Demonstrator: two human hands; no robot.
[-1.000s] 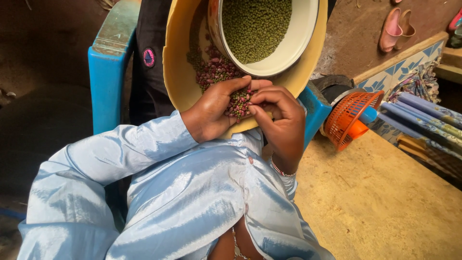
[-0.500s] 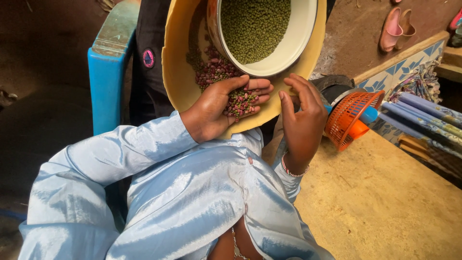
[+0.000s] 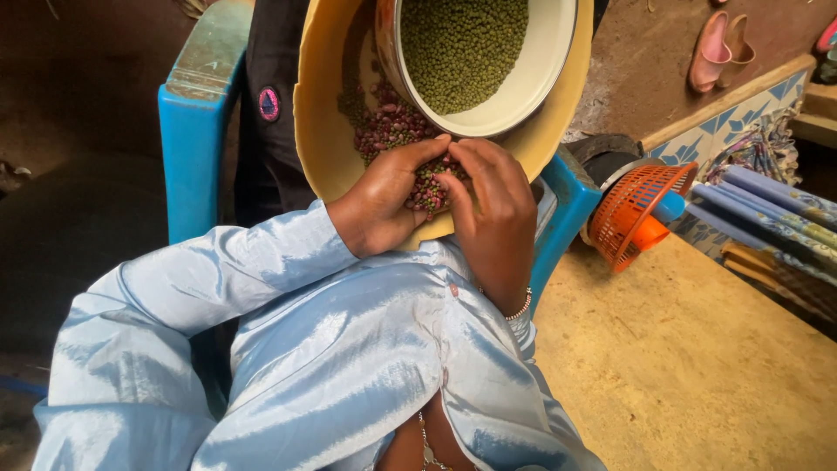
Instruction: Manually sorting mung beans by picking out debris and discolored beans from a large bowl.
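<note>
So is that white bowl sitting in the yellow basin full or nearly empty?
Well filled. The white bowl holds a deep bed of small green beans hiding its bottom, though bare rim shows above them. It sits inside the yellow basin.

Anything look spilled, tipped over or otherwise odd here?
Only the orange basket, lying on its side at the wall's foot right of the blue chair. No beans lie outside the yellow tray, where both hands work.

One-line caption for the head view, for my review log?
Both hands, left hand and right hand, meet over reddish beans in a yellow tray beside a white bowl of green grains.
</note>
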